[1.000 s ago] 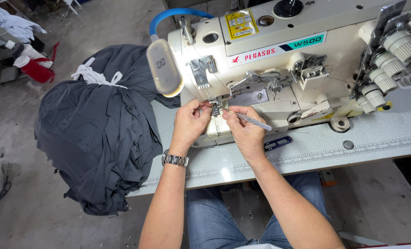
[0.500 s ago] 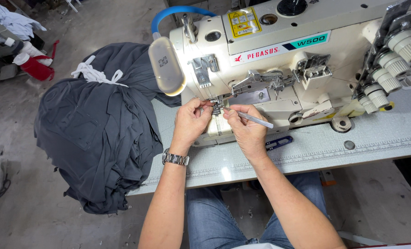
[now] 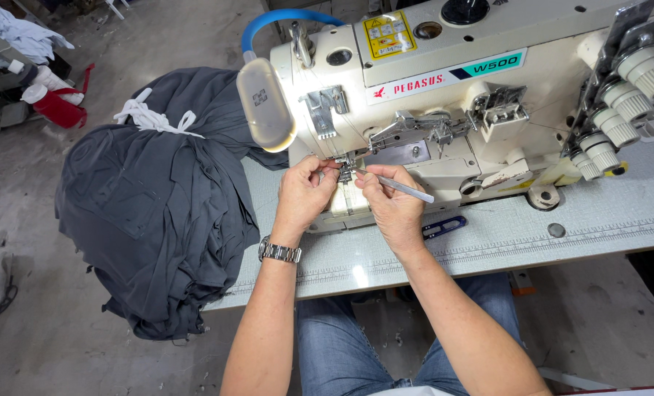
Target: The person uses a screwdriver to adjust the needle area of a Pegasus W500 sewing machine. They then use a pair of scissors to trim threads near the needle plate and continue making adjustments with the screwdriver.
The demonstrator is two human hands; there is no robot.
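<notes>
At the needle area under the head of the cream-coloured industrial sewing machine (image 3: 444,95), near the left end of the grey table top (image 3: 503,235), sits the small metal presser foot and needle assembly (image 3: 345,170); both hands meet there. Right hand (image 3: 394,209): pinching slim silver metal tweezers (image 3: 399,188) between thumb and forefinger. Tweezers' long axis runs roughly left to right with a slight downward slope toward the right; the tip points left, into the needle assembly, the blunt end sticks out to the right past the knuckles. Left hand (image 3: 302,196): fingers curled, thumb and forefinger closed together right at the assembly, apparently nipping something fine; what it is cannot be resolved. The assembly lies directly ahead of both hands, just beyond the fingertips, the two hands about equally near. A steel-link wristwatch (image 3: 279,251) is on the left wrist. Just right of the right hand, on the table top, lies a pair of blue-handled thread snips (image 3: 444,226), untouched. An oval frosted lamp (image 3: 265,105) on a blue hose (image 3: 286,20) hangs above and left of the needle area. Over the table's left edge drapes a large heap of dark grey fabric (image 3: 158,205) with a strip of white cloth (image 3: 151,116) on top. White thread-tension knobs (image 3: 620,95) sit at the machine's right end.
</notes>
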